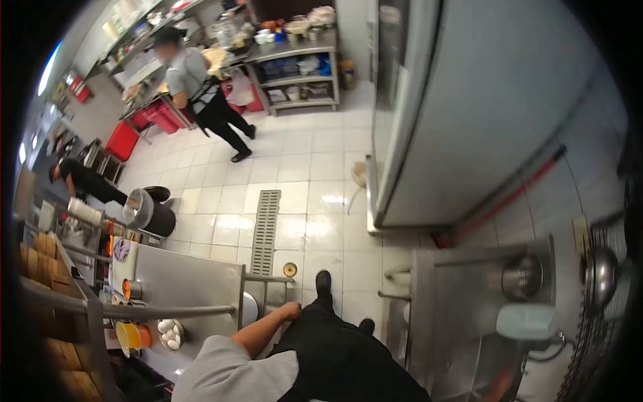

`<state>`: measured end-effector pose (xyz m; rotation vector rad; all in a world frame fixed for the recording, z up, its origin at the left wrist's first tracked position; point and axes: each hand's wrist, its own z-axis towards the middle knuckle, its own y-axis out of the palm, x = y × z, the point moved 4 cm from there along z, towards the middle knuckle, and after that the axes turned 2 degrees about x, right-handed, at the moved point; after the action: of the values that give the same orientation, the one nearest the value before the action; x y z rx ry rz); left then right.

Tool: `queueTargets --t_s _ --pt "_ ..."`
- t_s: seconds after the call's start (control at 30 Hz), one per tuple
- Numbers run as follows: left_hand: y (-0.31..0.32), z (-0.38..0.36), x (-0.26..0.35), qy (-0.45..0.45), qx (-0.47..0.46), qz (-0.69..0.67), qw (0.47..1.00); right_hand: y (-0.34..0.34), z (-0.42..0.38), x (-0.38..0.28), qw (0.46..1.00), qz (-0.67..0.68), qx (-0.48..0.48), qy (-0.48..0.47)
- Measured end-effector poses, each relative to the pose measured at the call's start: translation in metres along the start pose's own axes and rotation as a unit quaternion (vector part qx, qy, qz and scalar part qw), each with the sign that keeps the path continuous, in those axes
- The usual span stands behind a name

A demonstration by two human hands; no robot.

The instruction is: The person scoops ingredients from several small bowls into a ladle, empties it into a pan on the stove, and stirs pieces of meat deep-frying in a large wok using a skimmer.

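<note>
My left hand hangs low beside my black-trousered leg, its fingers curled in and nothing showing in them. It is close to the metal rail at the end of a steel worktable. A white round-edged thing shows under that rail, partly hidden by the table. My right hand is out of the picture. On the tiled floor ahead of my shoes lies a small round yellowish item.
A floor drain grate runs ahead. One person stands at a far counter; another bends near a lined bin. A tall refrigerator-like cabinet and a steel sink are on the right. A bowl of eggs sits left.
</note>
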<state>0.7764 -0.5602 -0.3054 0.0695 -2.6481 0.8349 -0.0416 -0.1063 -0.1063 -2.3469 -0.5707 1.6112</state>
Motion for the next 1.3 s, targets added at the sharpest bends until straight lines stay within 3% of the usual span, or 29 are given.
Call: queueTargets --t_s 0.1,0.2,0.23,0.37,0.4,0.43,0.47,0.53,0.67,0.73,0.8,0.9,1.0,1.07,1.1,1.17,1.2,1.23,1.27,1.3 --pt "-0.042 0.039 -0.001 -0.014 0.016 -0.017 1.000 0.123 -0.098 -0.059 0.986 -0.113 -0.076 -0.093" --pt "-0.096 0.057 0.003 -0.056 -0.013 -0.071 0.996 0.230 -0.193 -0.100 0.947 -0.219 -0.201 -0.123" --pt "-0.127 0.051 0.016 -0.018 -0.014 -0.038 0.999 0.254 -0.221 -0.107 0.924 -0.262 -0.248 -0.127" --pt "-0.175 0.098 0.002 0.012 0.008 -0.123 0.992 0.311 -0.296 -0.125 0.741 -0.458 -0.439 -0.220" --pt "-0.188 0.097 0.000 0.014 0.015 -0.158 0.987 0.328 -0.304 -0.120 0.718 -0.462 -0.484 -0.189" --pt "-0.198 0.100 -0.006 0.029 0.055 -0.160 0.985 0.367 -0.319 -0.110 0.771 -0.380 -0.510 -0.030" --pt "-0.207 0.112 -0.018 0.042 0.099 -0.162 0.981 0.406 -0.334 -0.100 0.807 -0.296 -0.495 0.128" --pt "-0.223 0.122 -0.040 0.040 0.155 -0.171 0.972 0.474 -0.364 -0.095 0.727 -0.406 -0.552 0.036" --pt "-0.242 0.119 -0.091 -0.024 0.189 -0.202 0.961 0.604 -0.385 -0.091 0.665 -0.455 -0.592 -0.031" --pt "-0.249 0.102 -0.127 -0.064 0.200 -0.225 0.951 0.657 -0.384 -0.088 0.651 -0.467 -0.598 -0.034" --pt "-0.250 0.087 -0.162 -0.140 0.144 -0.230 0.952 0.700 -0.377 -0.084 0.637 -0.486 -0.598 -0.028" --pt "-0.241 0.056 -0.207 -0.217 0.202 -0.263 0.918 0.758 -0.354 -0.076 0.602 -0.529 -0.598 -0.004" --pt "-0.210 0.037 -0.242 -0.275 0.205 -0.294 0.892 0.810 -0.308 -0.061 0.530 -0.591 -0.606 0.051" --pt "-0.197 0.022 -0.250 -0.315 0.194 -0.334 0.867 0.854 -0.274 -0.067 0.453 -0.629 -0.629 0.067" --pt "-0.200 0.017 -0.247 -0.329 0.210 -0.347 0.853 0.882 -0.283 -0.088 0.408 -0.645 -0.644 0.052" --pt "-0.199 0.009 -0.237 -0.353 0.235 -0.374 0.825 0.987 -0.323 -0.146 0.296 -0.663 -0.680 -0.102" --pt "-0.193 0.015 -0.233 -0.349 0.238 -0.419 0.804 1.026 -0.372 -0.177 0.322 -0.703 -0.609 -0.178" --pt "-0.189 0.022 -0.227 -0.345 0.239 -0.464 0.780 1.077 -0.403 -0.191 0.207 -0.737 -0.566 -0.306" --pt "-0.183 0.030 -0.224 -0.340 0.244 -0.507 0.754 1.128 -0.422 -0.192 0.233 -0.735 -0.570 -0.285" --pt "-0.174 0.041 -0.224 -0.339 0.294 -0.504 0.738 1.175 -0.447 -0.188 0.332 -0.687 -0.591 -0.263"
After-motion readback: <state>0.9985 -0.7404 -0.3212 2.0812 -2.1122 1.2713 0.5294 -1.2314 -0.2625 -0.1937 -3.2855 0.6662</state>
